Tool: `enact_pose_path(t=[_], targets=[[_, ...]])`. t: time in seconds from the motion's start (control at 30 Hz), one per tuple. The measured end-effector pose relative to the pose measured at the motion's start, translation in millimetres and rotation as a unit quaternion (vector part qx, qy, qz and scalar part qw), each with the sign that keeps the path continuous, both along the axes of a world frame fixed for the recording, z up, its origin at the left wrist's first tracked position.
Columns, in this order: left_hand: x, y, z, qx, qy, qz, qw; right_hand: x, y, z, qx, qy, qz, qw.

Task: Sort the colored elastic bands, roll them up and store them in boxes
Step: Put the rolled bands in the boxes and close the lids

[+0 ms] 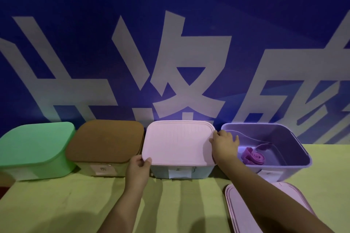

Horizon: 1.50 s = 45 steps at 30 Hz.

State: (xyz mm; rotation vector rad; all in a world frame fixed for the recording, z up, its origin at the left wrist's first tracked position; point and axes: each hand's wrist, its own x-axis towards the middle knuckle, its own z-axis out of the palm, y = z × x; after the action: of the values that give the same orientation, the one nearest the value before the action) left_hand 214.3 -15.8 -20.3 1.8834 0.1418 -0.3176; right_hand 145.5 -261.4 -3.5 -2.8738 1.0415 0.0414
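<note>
Two hands grip the pink lid (178,142) at opposite edges: the left hand (139,166) pinches its near-left corner, the right hand (224,143) curls over its right rim. It looks light, stiff plastic, best lifted evenly. Rolled purple bands (252,155) lie in the open purple box (295,138); the green box (36,147) and brown box (104,142) are covered.

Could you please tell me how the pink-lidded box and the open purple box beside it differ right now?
The pink-lidded plastic box is covered, with both hands gripping its lid edges: left hand, right hand. The open purple plastic box has no lid on; a lilac lid lies on the table in front of it. The purple box shows rolled purple elastic bands inside; the pink box's contents are hidden. Both carry a front label.
</note>
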Motion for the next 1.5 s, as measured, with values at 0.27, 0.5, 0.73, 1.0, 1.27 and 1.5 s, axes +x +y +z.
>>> enact_pose_path(t=[0.27, 0.5, 0.73, 1.0, 1.27, 1.5], targets=[[-15.8, 2.5, 17.5, 0.063, -0.061, 0.014, 0.996, -33.7, 19.0, 31.6, 0.129, -0.143, -0.035, 0.981], [-65.7, 1.7, 21.6, 0.002, -0.151, -0.044, 0.988, -160.1, 27.2, -17.3, 0.119, -0.220, -0.112, 0.962], [-115.9, -12.2, -6.4, 0.104, -0.083, -0.215, 0.968, -255.3, 50.7, -71.0, 0.216, 0.055, -0.101, 0.970], [-174.5, -50.7, -19.4, 0.167, -0.092, -0.394, 0.899, -258.8, 40.1, -78.8, 0.102, 0.055, 0.070, 0.991], [-199.7, -110.1, -15.6, 0.147, -0.231, -0.461, 0.844, -274.0, -10.1, -5.5, 0.136, -0.090, 0.185, 0.969], [-186.7, -150.1, 51.6, -0.017, -0.137, -0.257, 0.957, -282.2, -82.1, 48.8, 0.107, -0.376, 0.081, 0.917]])
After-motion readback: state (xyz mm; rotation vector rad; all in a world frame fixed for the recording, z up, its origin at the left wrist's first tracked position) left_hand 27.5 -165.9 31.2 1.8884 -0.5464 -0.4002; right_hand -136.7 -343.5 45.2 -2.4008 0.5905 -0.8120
